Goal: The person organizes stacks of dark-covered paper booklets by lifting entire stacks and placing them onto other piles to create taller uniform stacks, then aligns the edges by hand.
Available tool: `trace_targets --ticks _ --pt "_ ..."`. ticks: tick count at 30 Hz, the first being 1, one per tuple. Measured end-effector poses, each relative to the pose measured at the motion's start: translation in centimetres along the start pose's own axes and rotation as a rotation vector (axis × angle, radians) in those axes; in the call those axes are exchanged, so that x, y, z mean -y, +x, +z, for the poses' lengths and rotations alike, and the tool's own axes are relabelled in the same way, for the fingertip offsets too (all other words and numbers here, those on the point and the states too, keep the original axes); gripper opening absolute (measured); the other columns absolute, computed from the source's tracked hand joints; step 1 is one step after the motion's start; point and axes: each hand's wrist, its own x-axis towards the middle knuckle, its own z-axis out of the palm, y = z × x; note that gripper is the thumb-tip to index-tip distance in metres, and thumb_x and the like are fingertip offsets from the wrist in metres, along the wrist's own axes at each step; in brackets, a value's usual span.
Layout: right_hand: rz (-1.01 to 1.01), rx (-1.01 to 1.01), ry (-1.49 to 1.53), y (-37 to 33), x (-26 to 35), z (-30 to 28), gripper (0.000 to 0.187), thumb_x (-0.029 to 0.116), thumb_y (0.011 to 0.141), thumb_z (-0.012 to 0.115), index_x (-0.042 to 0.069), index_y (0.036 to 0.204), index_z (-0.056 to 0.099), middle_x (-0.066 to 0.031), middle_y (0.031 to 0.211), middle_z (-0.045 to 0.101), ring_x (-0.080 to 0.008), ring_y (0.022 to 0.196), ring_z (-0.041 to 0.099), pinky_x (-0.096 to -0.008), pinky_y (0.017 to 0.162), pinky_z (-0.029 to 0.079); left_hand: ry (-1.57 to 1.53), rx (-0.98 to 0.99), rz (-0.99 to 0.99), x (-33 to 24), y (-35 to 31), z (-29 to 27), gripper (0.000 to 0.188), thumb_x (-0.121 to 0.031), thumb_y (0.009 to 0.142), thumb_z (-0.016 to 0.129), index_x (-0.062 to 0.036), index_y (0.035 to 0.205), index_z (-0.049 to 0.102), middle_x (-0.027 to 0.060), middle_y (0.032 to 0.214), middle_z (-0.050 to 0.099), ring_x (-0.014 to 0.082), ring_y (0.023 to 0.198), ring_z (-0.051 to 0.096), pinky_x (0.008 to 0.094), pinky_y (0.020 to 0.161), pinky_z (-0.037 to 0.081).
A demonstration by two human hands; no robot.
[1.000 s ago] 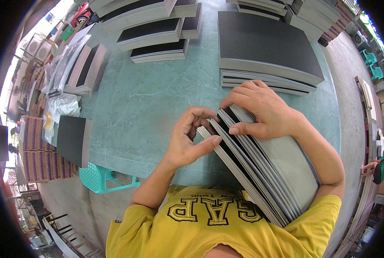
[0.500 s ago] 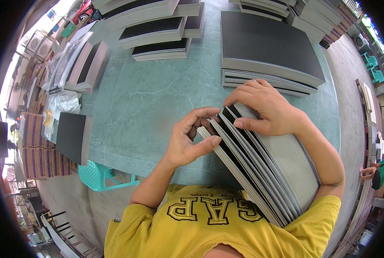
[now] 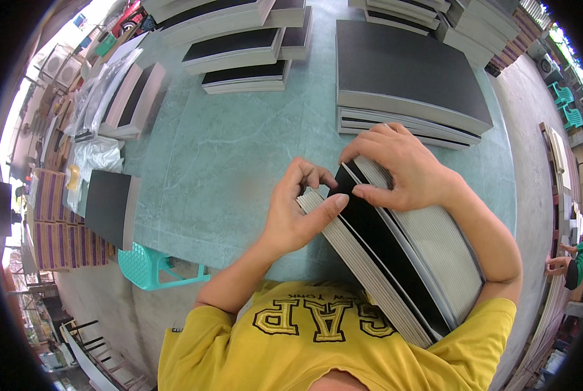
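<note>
A thick bundle of thin boards (image 3: 448, 251) with black faces and pale edges stands on edge at the near side of the table, leaning against my right arm and yellow shirt. My left hand (image 3: 298, 212) grips the upper corner of the left-hand group of boards (image 3: 376, 277), thumb over a black face (image 3: 389, 251) and fingers behind the corner. The right-hand group is held at its top by my right hand (image 3: 402, 166), with thumb and fingers curled over the edges. Between the two groups a gap bares the black face. The lower ends sit against my shirt, partly hidden.
A large black board stack (image 3: 409, 72) lies just beyond my right hand. More stacks (image 3: 236, 52) stand at the far side. Plastic-wrapped boards (image 3: 125, 98) and a dark panel (image 3: 109, 208) are at the left, above a green stool (image 3: 151, 264). The table (image 3: 220, 143) is green and marbled.
My left hand has moved slightly right and gathered more boards into the left-hand group. The several narrow gaps have become one wide gap showing a black face. My right hand stays nearly in place.
</note>
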Motion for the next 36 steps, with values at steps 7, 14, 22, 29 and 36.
trace_targets --ticks 7,14,22,29,36 --pt "0.032 -0.049 0.041 -0.1 -0.1 0.4 0.060 0.041 0.075 0.066 0.006 0.120 0.047 -0.0113 0.105 0.057 -0.0290 0.105 0.049 -0.0399 0.096 0.031 0.133 -0.043 0.154 0.1 0.7 0.3 0.033 -0.011 0.077 0.067 -0.0011 0.106 0.054 0.0057 0.093 0.054 0.0104 0.078 0.053 0.0236 0.071 0.042" --pt "0.051 0.033 0.016 0.0 0.0 0.0 0.059 0.041 0.078 0.062 0.006 0.122 0.045 -0.0132 0.103 0.058 -0.0291 0.107 0.049 -0.0407 0.096 0.031 0.007 0.001 0.027 -0.3 0.6 0.1 0.037 -0.011 0.077 0.067 -0.0006 0.110 0.053 0.0069 0.095 0.056 0.0112 0.079 0.056 0.0249 0.074 0.044" --pt "0.003 -0.057 0.092 -0.2 -0.3 0.5 0.058 0.018 0.077 0.053 0.003 0.130 0.036 -0.0164 0.105 0.057 -0.0304 0.107 0.049 -0.0418 0.098 0.031 0.111 0.079 0.033 -0.8 1.5 0.2 0.050 -0.014 0.076 0.066 -0.0014 0.122 0.052 0.0082 0.093 0.056 0.0137 0.078 0.055 0.0266 0.074 0.044" --pt "0.012 -0.050 0.084 -0.2 -0.4 0.5 0.068 0.019 0.076 0.056 0.000 0.136 0.032 -0.0160 0.107 0.053 -0.0281 0.102 0.049 -0.0390 0.097 0.031 0.140 0.099 0.084 -0.5 2.0 0.3 0.047 -0.013 0.076 0.065 -0.0018 0.121 0.055 0.0089 0.091 0.056 0.0159 0.078 0.053 0.0272 0.074 0.043" --pt "0.033 -0.025 0.146 -0.3 -0.7 0.2 0.057 0.019 0.083 0.051 0.004 0.136 0.034 -0.0135 0.109 0.055 -0.0271 0.105 0.047 -0.0394 0.098 0.028 0.114 0.088 0.067 -0.4 1.9 0.2 0.046 -0.013 0.075 0.066 -0.0013 0.119 0.056 0.0085 0.090 0.055 0.0155 0.078 0.054 0.0266 0.073 0.044"
